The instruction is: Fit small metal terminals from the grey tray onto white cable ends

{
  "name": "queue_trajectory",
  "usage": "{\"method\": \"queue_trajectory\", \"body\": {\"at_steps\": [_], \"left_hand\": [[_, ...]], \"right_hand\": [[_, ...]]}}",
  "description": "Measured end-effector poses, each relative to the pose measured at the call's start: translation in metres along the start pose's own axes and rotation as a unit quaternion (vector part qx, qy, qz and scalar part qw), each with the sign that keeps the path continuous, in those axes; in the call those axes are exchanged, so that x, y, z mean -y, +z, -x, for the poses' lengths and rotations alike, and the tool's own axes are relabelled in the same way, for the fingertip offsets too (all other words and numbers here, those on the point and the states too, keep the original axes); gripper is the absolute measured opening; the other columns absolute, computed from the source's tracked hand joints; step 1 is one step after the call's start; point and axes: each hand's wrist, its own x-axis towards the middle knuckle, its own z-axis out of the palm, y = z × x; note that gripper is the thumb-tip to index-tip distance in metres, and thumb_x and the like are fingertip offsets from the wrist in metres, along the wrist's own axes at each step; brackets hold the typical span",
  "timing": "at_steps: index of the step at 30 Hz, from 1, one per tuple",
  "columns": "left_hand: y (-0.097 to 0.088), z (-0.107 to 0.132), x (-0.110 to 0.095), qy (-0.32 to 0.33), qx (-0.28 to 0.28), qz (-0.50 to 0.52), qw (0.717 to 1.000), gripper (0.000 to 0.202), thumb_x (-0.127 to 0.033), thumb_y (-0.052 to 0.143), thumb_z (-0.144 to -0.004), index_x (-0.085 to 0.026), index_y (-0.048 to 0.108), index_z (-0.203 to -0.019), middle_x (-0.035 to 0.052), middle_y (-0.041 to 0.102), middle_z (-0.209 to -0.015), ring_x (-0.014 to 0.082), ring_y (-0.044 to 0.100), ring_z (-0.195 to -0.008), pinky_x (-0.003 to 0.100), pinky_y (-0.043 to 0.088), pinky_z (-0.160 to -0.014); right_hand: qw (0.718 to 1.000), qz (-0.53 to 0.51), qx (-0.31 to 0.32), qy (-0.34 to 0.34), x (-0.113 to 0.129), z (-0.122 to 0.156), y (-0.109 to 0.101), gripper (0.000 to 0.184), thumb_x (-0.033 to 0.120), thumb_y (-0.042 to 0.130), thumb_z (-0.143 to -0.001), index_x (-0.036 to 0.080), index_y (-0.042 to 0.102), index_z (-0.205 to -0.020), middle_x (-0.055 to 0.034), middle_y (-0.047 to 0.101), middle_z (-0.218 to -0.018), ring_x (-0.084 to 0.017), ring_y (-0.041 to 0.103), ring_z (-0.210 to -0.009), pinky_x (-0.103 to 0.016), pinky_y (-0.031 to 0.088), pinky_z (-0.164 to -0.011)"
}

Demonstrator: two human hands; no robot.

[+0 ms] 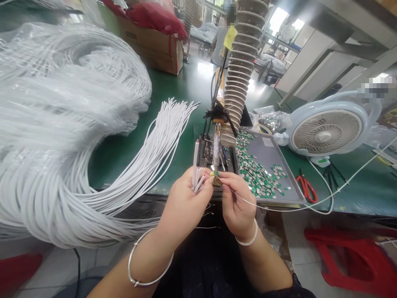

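Observation:
My left hand (187, 198) is closed round several white cables (196, 165) whose ends stick up between the fingers. At its fingertips is a small yellow-green piece (212, 174), too small to make out fully. In my right hand (238, 203) a thin solder wire (266, 208) is pinched between thumb and fingers, trailing away to the right. Both hands' fingertips nearly meet under the tip of an upright soldering iron (216, 145) fixed on a stand. Just right of the hands lie many small green-and-silver circuit boards (260, 182) in a grey tray (288, 176).
A big bundle of white cables (124, 178), partly in plastic, fills the left side. A ribbed exhaust hose (238, 74) hangs behind the iron. At right are a fan (325, 134) and red-handled pliers (307, 188). A cardboard box (151, 45) stands behind; a red stool (350, 260) is below.

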Motion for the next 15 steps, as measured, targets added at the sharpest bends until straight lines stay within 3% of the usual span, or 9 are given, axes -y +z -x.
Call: {"method": "queue_trajectory", "body": {"at_steps": [11,15], "left_hand": [[0.001,0.004,0.013,-0.006,0.01,0.027,1.0,0.008,-0.028,0.053,-0.08,-0.02,0.054,-0.08,0.0001,0.062,-0.082,0.0163,0.058,-0.077,0.026,0.042,-0.065],[0.0,0.009,0.022,0.004,0.046,0.034,0.998,0.01,-0.029,0.051,-0.082,-0.02,0.054,-0.078,0.0008,0.061,-0.082,0.0157,0.056,-0.077,0.026,0.042,-0.067]], "right_hand": [[1.0,-0.007,0.009,0.013,0.003,0.006,-0.001,0.023,0.006,0.046,-0.082,0.019,0.058,-0.097,-0.009,0.065,-0.095,-0.019,0.063,-0.093,-0.038,0.054,-0.079],[1.0,-0.001,0.014,0.023,0.003,0.011,-0.001,0.022,0.005,0.046,-0.082,0.018,0.058,-0.096,-0.0093,0.064,-0.094,-0.018,0.062,-0.093,-0.037,0.054,-0.079]]}}
